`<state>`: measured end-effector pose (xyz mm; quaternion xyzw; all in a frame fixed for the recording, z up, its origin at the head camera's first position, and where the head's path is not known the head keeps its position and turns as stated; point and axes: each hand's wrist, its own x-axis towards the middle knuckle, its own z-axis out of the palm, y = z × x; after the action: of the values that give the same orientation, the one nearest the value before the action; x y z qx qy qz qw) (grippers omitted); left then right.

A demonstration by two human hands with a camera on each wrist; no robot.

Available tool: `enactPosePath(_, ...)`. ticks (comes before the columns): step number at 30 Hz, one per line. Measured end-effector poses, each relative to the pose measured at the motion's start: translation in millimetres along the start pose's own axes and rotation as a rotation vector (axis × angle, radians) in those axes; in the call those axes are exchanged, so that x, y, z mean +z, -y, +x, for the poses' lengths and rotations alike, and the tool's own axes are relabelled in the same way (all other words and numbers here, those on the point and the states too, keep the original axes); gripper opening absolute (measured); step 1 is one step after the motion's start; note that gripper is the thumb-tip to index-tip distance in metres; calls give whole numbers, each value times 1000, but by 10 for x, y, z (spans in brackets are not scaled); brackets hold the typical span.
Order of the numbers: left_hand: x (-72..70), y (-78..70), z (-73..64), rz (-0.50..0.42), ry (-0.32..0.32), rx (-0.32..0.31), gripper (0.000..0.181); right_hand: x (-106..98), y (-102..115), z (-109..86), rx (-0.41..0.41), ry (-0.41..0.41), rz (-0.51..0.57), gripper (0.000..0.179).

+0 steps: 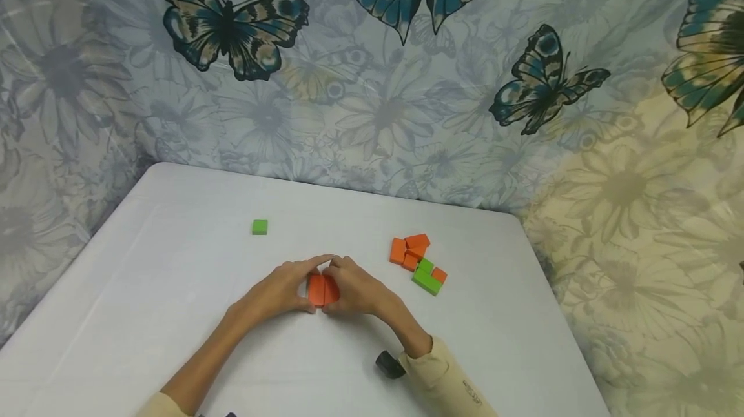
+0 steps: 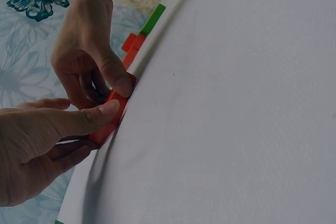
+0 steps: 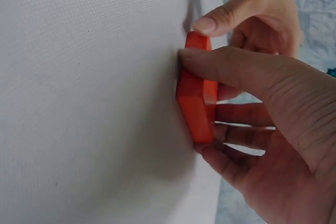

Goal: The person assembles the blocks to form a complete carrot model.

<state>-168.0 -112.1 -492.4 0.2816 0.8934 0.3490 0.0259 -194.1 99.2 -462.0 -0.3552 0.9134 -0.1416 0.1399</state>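
Observation:
Two orange blocks sit side by side on the white table, a left block [image 1: 316, 290] and a right block [image 1: 331, 289], their edges meeting. My left hand [image 1: 281, 286] grips the left one between thumb and fingers. From the other side, my right hand [image 1: 358, 284] holds the right one, its thumb at the near edge and fingers at the far edge. In the right wrist view the right orange block [image 3: 195, 109] has slanted sides and lies low against the tabletop. The left wrist view shows the left thumb pressing on the orange piece [image 2: 107, 129]; fingers cover parts of both blocks.
To the right lies a cluster of several orange blocks [image 1: 398, 250] and green blocks [image 1: 427, 281]. One green block [image 1: 259, 227] stands alone at the back left. A dark cylindrical object [image 1: 389, 365] is beside the right sleeve. Butterfly-patterned cloth [image 1: 383, 113] hangs behind the table [image 1: 174, 262].

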Motion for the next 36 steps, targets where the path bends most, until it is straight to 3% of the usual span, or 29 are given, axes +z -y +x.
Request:
enactPosePath(5, -63, 9, -10, 17, 45, -8, 103, -118, -63, -71, 53, 23, 7, 73)
enactPosePath(9, -134, 6, -52, 42, 61, 16, 89, -336, -243, -170, 123, -96, 9, 63)
enactPosePath(13, -152, -10, -72, 111, 70, 98, 62, -490, -511, -283, 194, -297, -187, 37)
enactPosePath(15, -132, -13, -73, 156, 86, 148, 52, -507, -627, -336, 222, -347, -325, 21)
enactPosePath(18, -89, -8, -73, 191, 104, 191, 43, -462, -738, -399, 240, -305, -424, 2)
enactPosePath(22, -50, 5, -79, 176, 103, 198, 37, -372, -793, -427, 215, -229, -358, 6)
enactPosePath(26, -41, 21, -70, 162, 69, 214, 34, -375, -824, -381, 176, -252, -294, 43)
enactPosePath(28, -41, 26, -60, 155, 56, 228, 34, -396, -849, -343, 161, -245, -287, 50)
enactPosePath(32, -24, 33, -31, 132, 52, 257, 31, -432, -875, -294, 129, -206, -269, 44)
enactPosePath(36, 16, 35, -2, 124, 52, 261, 27, -460, -743, -317, 84, -185, -206, 41)
